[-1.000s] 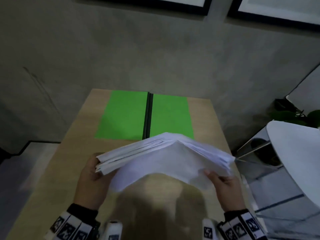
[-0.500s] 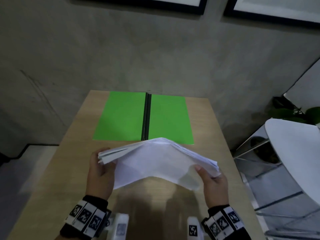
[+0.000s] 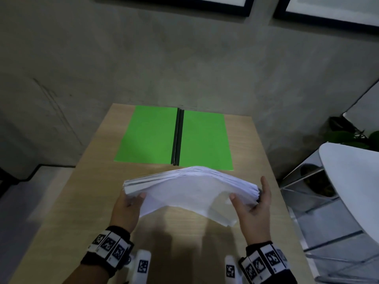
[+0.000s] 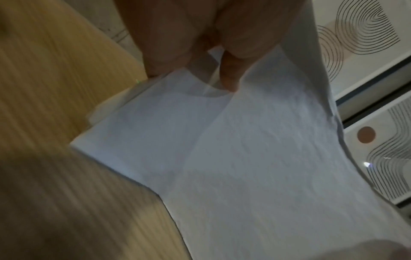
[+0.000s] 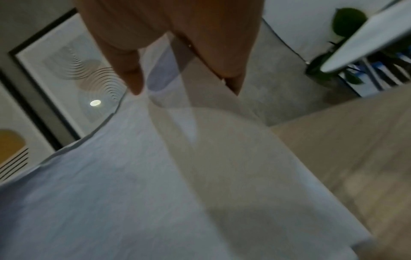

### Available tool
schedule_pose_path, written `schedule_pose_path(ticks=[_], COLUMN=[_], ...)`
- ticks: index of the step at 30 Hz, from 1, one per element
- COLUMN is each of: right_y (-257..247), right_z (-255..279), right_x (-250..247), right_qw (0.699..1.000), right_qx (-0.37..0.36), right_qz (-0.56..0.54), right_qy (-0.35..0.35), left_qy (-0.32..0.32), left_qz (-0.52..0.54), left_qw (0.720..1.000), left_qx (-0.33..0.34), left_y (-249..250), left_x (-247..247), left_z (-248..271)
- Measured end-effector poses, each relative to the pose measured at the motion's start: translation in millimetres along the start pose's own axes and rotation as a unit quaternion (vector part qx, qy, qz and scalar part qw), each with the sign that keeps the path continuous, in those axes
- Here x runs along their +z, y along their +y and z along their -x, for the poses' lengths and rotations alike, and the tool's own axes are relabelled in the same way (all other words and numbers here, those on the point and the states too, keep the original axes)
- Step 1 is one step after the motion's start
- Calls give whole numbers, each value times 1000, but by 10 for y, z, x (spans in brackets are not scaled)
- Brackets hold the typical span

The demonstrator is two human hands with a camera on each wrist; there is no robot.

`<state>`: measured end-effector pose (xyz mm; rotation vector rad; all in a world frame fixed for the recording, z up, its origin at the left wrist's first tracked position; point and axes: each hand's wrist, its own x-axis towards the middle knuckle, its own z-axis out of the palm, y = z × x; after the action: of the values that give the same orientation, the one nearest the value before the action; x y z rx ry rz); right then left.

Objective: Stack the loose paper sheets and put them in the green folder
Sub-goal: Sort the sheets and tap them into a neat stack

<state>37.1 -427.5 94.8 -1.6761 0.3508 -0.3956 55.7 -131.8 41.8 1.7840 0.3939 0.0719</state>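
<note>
An arched stack of white paper sheets (image 3: 190,187) is held just above the wooden table (image 3: 67,218), a little nearer than the open green folder (image 3: 147,136). The folder lies flat at the far end, its dark spine (image 3: 177,138) in the middle. My left hand (image 3: 128,206) grips the stack's left end, thumb on the near face. My right hand (image 3: 252,208) holds the right end, thumb on the near face and index finger straight beside the edge. The wrist views show the paper (image 4: 233,158) (image 5: 133,193) running between thumb and fingers.
The table ends at a grey wall just behind the folder. A white round top (image 3: 352,181) on metal legs stands close to the table's right edge, with a plant (image 3: 346,136) behind it. Framed pictures (image 3: 328,9) hang on the wall.
My hands have drawn closer together and the sheet edges are more even. The stack sits slightly lower. My right index finger has straightened along the right edge.
</note>
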Motion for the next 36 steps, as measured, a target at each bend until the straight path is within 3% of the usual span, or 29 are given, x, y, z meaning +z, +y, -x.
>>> schedule_pose_path(ticks=[2, 3, 5, 6, 8, 9, 11, 13, 15, 17, 20, 22, 25, 27, 32, 36], right_y=[-104, -168, -275, -326, -489, -546, -624, -643, -642, -663, -682, -703, -796, -821, -893, -966], right_z=[3, 0, 35, 70, 159, 196, 215, 176, 161, 173, 177, 170, 201, 187, 111, 26], right_x=[26, 40, 115, 179, 321, 373, 411, 382, 319, 273, 205, 163, 144, 165, 263, 349], right_qw=[994, 975, 882, 840, 824, 825, 827, 855, 900, 949, 985, 988, 984, 982, 971, 978], right_qx=[-44, -100, -217, -256, -321, -347, -372, -360, -321, -250, -140, -117, -144, -160, -169, -167], right_qz=[89, 185, 414, 478, 457, 417, 369, 327, 251, 145, 3, -49, -74, -88, -165, -118], right_qy=[40, 65, 61, 27, -99, -156, -200, -182, -153, -130, -104, -85, -70, -40, 25, 44], left_qy=[-14, -22, -43, -54, -76, -79, -38, 45, 121, 92, -13, -25, -35, -63, -45, -18], left_qz=[-5, -14, -59, -85, -125, -133, -157, -165, -80, 63, 206, 230, 202, 180, 186, 142], left_qw=[1000, 998, 988, 978, 957, 952, 946, 945, 968, 986, 969, 956, 954, 958, 964, 969], left_qx=[24, 50, 135, 184, 250, 264, 282, 277, 206, 123, 137, 178, 219, 216, 184, 202], left_y=[114, 182, 404, 527, 711, 772, 833, 890, 970, 1077, 1288, 1473, 1558, 1507, 1330, 1323], left_x=[-16, -37, -110, -156, -215, -229, -262, -293, -257, -173, -74, -28, 49, 74, 35, 16], left_z=[74, 129, 274, 341, 459, 495, 506, 494, 476, 415, 340, 358, 449, 512, 416, 374])
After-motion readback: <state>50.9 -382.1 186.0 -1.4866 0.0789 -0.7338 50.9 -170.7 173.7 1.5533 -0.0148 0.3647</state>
